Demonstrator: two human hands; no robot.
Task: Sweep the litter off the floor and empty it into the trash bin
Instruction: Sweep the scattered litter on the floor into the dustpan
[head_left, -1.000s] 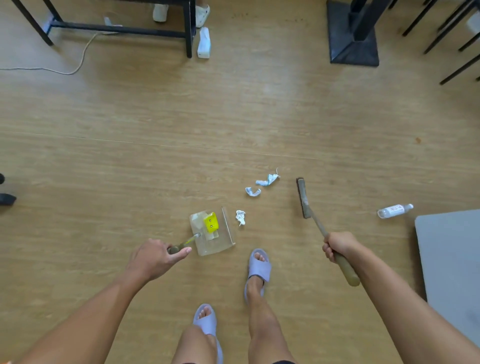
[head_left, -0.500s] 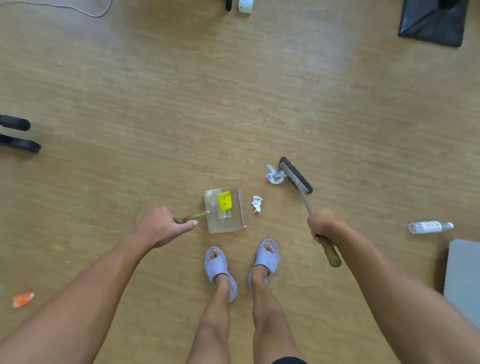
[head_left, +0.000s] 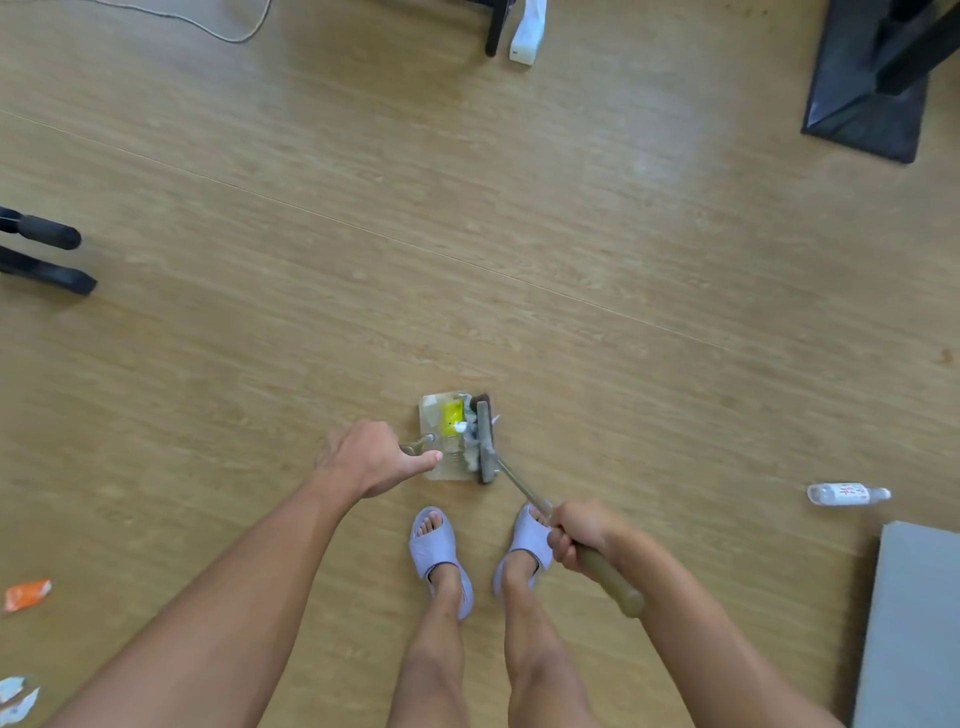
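Observation:
A clear dustpan (head_left: 435, 415) lies flat on the wooden floor just ahead of my feet. My left hand (head_left: 370, 456) is shut on its handle. A yellow scrap (head_left: 451, 414) and crumpled white paper (head_left: 471, 451) lie in the pan. My right hand (head_left: 581, 533) is shut on the wooden handle of a broom. The broom's head (head_left: 484, 441) rests against the pan's right edge, touching the white paper. No trash bin is in view.
A small clear bottle (head_left: 847, 493) lies on the floor at the right, beside a grey mat (head_left: 914, 623). An orange wrapper (head_left: 26, 594) and white scraps (head_left: 15, 699) lie at the lower left. Black chair feet (head_left: 47, 254), a black stand base (head_left: 862, 109) and a cable (head_left: 228, 31) border the floor.
The broom head has swept left from beyond the white scraps to the pan's right edge, pushing the white paper into the pan. Both hands kept their grips.

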